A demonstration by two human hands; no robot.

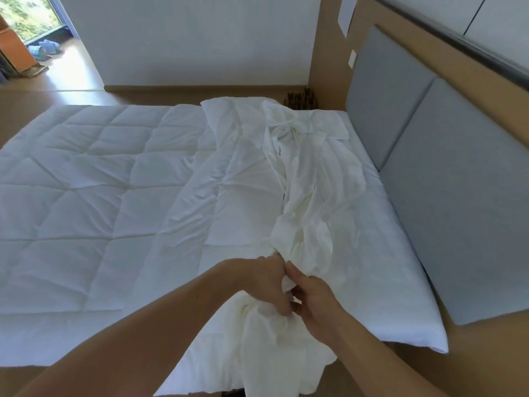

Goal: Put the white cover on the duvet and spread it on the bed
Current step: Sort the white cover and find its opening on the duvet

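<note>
The fingertips of both hands are buried in cloth. At lower centre of the frame the left hand (264, 280) has its fingers curled down into a bunch of the crumpled white fabric cover (303, 202). The right hand (316, 306), touching it from the right, clamps the same bunch with its thumb on top and its fingers tucked beneath, out of sight. Both forearms are cut off by the bottom edge.

The cover runs as a long rumpled band from upper centre down to the bottom edge, where its end leaves the frame. It lies on the quilted white duvet (94, 179) and hides that duvet's right-hand edge, so where one ends and the other begins cannot be told. A few dark marks along the band's folds are too small to identify.

The duvet lies flat across the left and centre of the bed (406, 282), cut off at the frame's left edge. A bare white strip of the bed shows at right, against the grey padded headboard (463, 202), which runs out of frame at right. A brown spiky object (300, 100) behind the bed at upper centre is half hidden and unclear.

Counted, there are:
- two hands
- one cover
- one duvet
- two headboard panels
- two white rectangles (346, 15) on the wooden wall at upper right
- one window (25, 15) at upper left
- one blue cloth heap (44, 48) on the floor below the window
</note>
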